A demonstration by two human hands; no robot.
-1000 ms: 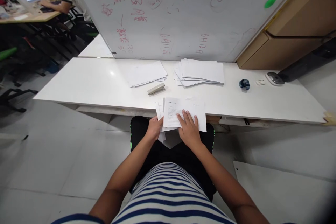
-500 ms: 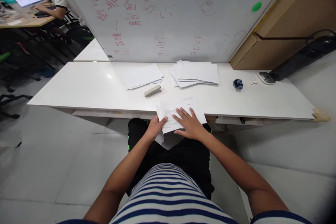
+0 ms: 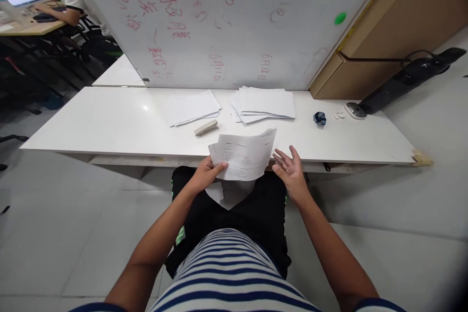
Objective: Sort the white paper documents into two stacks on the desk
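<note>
My left hand (image 3: 209, 172) grips the lower left side of some printed paper sheets (image 3: 243, 156), thumb on top. The sheets curve upward at the right and overlap the front edge of the white desk (image 3: 120, 129). To their right, my right hand (image 3: 290, 170) is held with fingers spread, apart from the paper and holding nothing. A beige stapler (image 3: 206, 128) lies just beyond the sheets on the left. Further back are a thinner paper stack (image 3: 197, 108) and a thicker, uneven paper stack (image 3: 268, 103).
A whiteboard (image 3: 204, 24) with red writing rises behind the desk. Cardboard boxes (image 3: 398, 14) stand at the back right, beside a dark cylindrical device (image 3: 405, 80). A small dark blue object (image 3: 319, 118) and a computer mouse (image 3: 355, 110) lie on the right. Another person's arm (image 3: 69, 15) shows far left.
My right hand has lifted off the sheets and moved right, its palm turning inward. The sheets' right side now curls up, still held by my left hand. The view has shifted slightly.
</note>
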